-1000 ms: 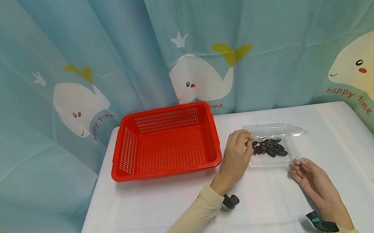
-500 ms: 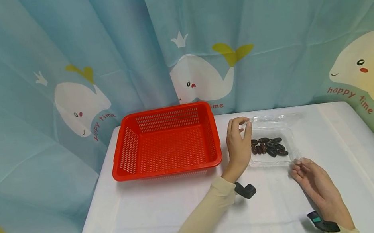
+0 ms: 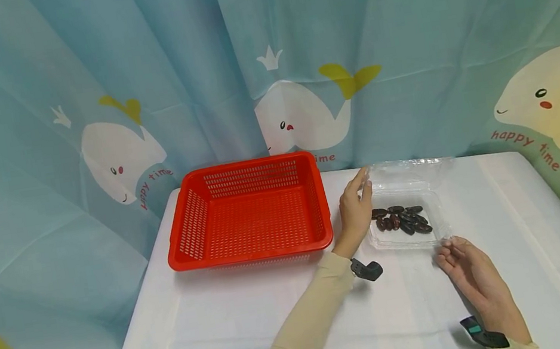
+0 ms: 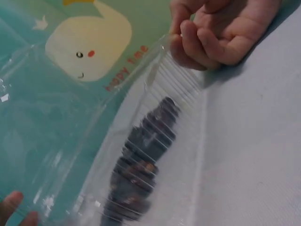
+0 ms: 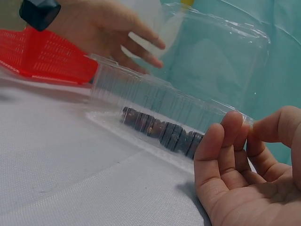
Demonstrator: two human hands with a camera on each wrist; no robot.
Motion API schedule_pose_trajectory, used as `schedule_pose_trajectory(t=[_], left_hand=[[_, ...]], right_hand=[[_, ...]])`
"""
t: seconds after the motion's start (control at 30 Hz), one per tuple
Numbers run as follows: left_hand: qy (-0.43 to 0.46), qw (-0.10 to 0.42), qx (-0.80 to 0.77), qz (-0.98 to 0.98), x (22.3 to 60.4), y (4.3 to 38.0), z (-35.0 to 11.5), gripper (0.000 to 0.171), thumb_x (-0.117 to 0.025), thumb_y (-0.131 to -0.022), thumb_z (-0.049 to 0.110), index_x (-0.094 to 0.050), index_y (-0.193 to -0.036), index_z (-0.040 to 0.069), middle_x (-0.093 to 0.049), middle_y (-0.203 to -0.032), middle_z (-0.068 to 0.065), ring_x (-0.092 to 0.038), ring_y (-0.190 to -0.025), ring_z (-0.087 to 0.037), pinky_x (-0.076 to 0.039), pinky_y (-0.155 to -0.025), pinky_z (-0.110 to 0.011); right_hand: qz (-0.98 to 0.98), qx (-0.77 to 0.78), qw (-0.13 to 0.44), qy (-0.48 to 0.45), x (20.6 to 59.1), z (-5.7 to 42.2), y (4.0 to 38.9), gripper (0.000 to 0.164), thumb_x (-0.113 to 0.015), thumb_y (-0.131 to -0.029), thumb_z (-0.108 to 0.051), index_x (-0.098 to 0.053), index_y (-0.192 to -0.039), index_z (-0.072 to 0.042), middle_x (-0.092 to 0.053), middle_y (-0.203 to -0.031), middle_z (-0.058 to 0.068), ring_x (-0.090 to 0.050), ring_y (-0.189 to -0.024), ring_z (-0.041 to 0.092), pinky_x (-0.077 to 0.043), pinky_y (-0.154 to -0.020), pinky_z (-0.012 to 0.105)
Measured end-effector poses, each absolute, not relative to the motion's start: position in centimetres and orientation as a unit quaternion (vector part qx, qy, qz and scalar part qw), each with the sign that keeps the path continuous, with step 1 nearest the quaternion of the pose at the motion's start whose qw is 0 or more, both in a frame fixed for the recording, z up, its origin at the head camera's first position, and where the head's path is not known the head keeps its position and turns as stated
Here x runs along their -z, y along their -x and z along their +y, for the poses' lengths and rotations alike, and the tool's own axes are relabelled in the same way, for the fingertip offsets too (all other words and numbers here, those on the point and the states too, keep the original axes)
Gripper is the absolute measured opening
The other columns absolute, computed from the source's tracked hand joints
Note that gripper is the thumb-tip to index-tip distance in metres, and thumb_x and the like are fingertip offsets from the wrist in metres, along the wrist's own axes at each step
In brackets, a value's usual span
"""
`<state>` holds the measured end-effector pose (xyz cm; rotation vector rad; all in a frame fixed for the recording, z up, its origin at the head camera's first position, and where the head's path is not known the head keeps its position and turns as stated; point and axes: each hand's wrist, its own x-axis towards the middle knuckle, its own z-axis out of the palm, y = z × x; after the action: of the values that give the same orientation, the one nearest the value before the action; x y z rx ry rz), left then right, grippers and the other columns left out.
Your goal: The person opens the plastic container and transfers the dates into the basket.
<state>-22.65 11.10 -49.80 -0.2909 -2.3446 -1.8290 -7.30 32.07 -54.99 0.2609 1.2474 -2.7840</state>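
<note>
Pinching the clear box at one corner, apparently: right grip curled.

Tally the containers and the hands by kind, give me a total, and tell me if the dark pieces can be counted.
Red basket: 1
Clear container: 1
Hands, left hand and right hand: 2
Total: 4
The dark pieces lie too close together to count surely, so they are left out.

Left hand with seemingly straight fingers, right hand in a pinch.
</note>
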Motion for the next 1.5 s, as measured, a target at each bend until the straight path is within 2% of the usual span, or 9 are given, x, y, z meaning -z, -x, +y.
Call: schedule_pose_trajectory(t=[0.17,0.4,0.63,0.73,0.8,0.97,1.1,1.37,1.5], left_hand=[[0.090,0.054,0.654,-0.750,50.5,23.2,11.1,0.039,-0.049,-0.111,0.019,-0.059,-0.149,0.015,-0.065,-0.146,-0.005,-0.065,-0.131,-0.022,-0.051,-0.111,-0.035],[0.060,0.042,0.685,-0.725,51.0,23.5,11.0,0.032,-0.054,-0.109,0.017,-0.068,-0.137,0.009,-0.074,-0.129,-0.014,-0.076,-0.105,-0.035,-0.061,-0.093,-0.036],[0.054,0.033,0.709,-0.702,51.7,23.6,10.9,0.030,-0.054,-0.108,0.013,-0.069,-0.133,0.005,-0.076,-0.118,-0.022,-0.078,-0.094,-0.039,-0.062,-0.090,-0.046],[0.044,0.036,0.704,-0.707,52.0,23.8,10.8,0.028,-0.055,-0.108,0.015,-0.070,-0.130,0.005,-0.076,-0.111,-0.022,-0.078,-0.089,-0.039,-0.064,-0.085,-0.043],[0.030,0.039,0.693,-0.719,52.2,24.0,10.8,0.027,-0.057,-0.108,0.017,-0.071,-0.128,0.006,-0.078,-0.107,-0.021,-0.078,-0.084,-0.036,-0.064,-0.077,-0.036],[-0.011,0.037,0.656,-0.754,52.4,24.3,10.8,0.027,-0.059,-0.107,0.024,-0.074,-0.122,0.008,-0.080,-0.096,-0.015,-0.076,-0.072,-0.024,-0.048,-0.058,-0.018],[-0.036,0.034,0.635,-0.771,52.2,24.2,10.8,0.026,-0.060,-0.105,0.024,-0.077,-0.118,0.008,-0.080,-0.091,-0.013,-0.073,-0.066,-0.019,-0.041,-0.055,-0.016],[-0.040,0.024,0.628,-0.777,52.0,24.1,10.7,0.033,-0.061,-0.104,0.020,-0.071,-0.130,0.003,-0.080,-0.085,-0.017,-0.076,-0.068,-0.030,-0.036,-0.052,-0.017],[-0.047,0.018,0.624,-0.780,51.9,24.0,10.6,0.033,-0.063,-0.103,0.020,-0.070,-0.131,0.003,-0.079,-0.084,-0.018,-0.077,-0.071,-0.031,-0.036,-0.053,-0.018]], right_hand=[[0.401,0.913,0.043,-0.065,55.0,32.0,7.3,0.024,-0.035,-0.114,-0.011,-0.056,-0.124,-0.007,-0.060,-0.108,-0.002,-0.059,-0.096,0.008,-0.056,-0.086,0.022],[0.393,0.916,0.040,-0.068,55.1,32.1,7.3,0.024,-0.037,-0.114,-0.012,-0.057,-0.126,-0.008,-0.060,-0.107,-0.002,-0.058,-0.096,0.009,-0.055,-0.085,0.023],[0.414,0.906,0.040,-0.081,55.1,32.0,7.3,0.023,-0.038,-0.114,-0.014,-0.056,-0.126,-0.009,-0.060,-0.107,-0.004,-0.058,-0.096,0.007,-0.055,-0.085,0.022],[0.422,0.902,0.039,-0.084,55.1,32.0,7.3,0.020,-0.038,-0.114,-0.014,-0.055,-0.126,-0.009,-0.058,-0.107,-0.005,-0.057,-0.095,0.007,-0.054,-0.085,0.021],[0.426,0.900,0.036,-0.086,55.0,31.9,7.3,0.018,-0.039,-0.114,-0.015,-0.054,-0.124,-0.010,-0.057,-0.107,-0.005,-0.056,-0.095,0.006,-0.054,-0.085,0.021],[0.422,0.901,0.031,-0.092,54.9,31.8,7.3,0.015,-0.041,-0.113,-0.014,-0.053,-0.122,-0.010,-0.057,-0.107,-0.004,-0.056,-0.096,0.007,-0.054,-0.085,0.021],[0.415,0.904,0.035,-0.097,54.8,31.8,7.3,0.015,-0.042,-0.113,-0.015,-0.054,-0.120,-0.010,-0.058,-0.106,-0.004,-0.056,-0.096,0.007,-0.054,-0.085,0.022],[0.419,0.901,0.037,-0.103,54.6,31.8,7.3,0.014,-0.042,-0.113,-0.015,-0.053,-0.119,-0.010,-0.057,-0.106,-0.004,-0.056,-0.096,0.007,-0.054,-0.085,0.022],[0.428,0.897,0.036,-0.107,54.6,31.7,7.3,0.014,-0.043,-0.113,-0.016,-0.054,-0.120,-0.010,-0.057,-0.106,-0.005,-0.056,-0.097,0.007,-0.055,-0.086,0.021]])
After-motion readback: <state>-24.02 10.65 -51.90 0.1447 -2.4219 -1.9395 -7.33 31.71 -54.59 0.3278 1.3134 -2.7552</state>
